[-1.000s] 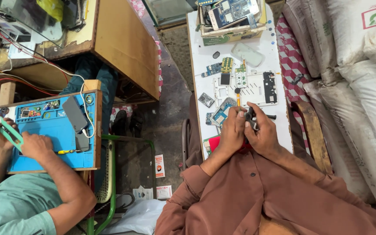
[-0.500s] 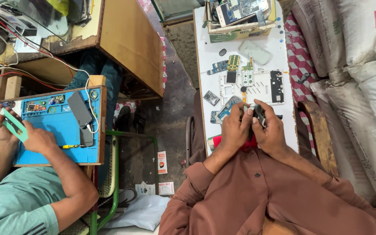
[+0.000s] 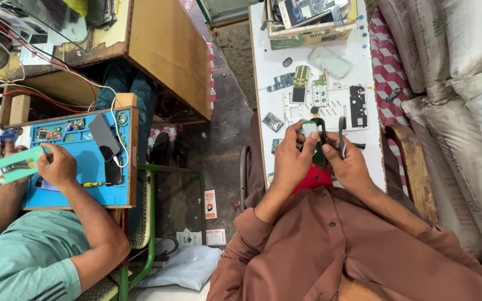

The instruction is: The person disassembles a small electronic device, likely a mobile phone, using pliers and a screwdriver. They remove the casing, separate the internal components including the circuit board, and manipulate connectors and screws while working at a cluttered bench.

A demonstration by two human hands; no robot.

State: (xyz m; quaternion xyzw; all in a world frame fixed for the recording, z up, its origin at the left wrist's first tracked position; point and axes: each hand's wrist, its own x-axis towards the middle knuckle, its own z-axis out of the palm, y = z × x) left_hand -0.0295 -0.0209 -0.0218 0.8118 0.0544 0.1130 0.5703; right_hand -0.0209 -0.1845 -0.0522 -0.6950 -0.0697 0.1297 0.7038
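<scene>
White phone frame (image 3: 330, 105) on the white table (image 3: 263, 83) at twelve o'clock; cardboard box of phone parts (image 3: 308, 22) above it; woven sacks (image 3: 464, 111) at three o'clock; co-worker's blue repair mat (image 3: 85, 167) at nine o'clock; wooden desk (image 3: 163, 50) at eleven o'clock

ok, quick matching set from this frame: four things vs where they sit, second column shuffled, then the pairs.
Things:
1. small green part
2. white phone frame
3. cardboard box of phone parts
4. blue repair mat

Places:
A. on the other person's bench at the left
B. far end of the white table
C. pinched in the left hand
D. flat on the white table just beyond the hands

Pairs: 1-C, 2-D, 3-B, 4-A
</scene>
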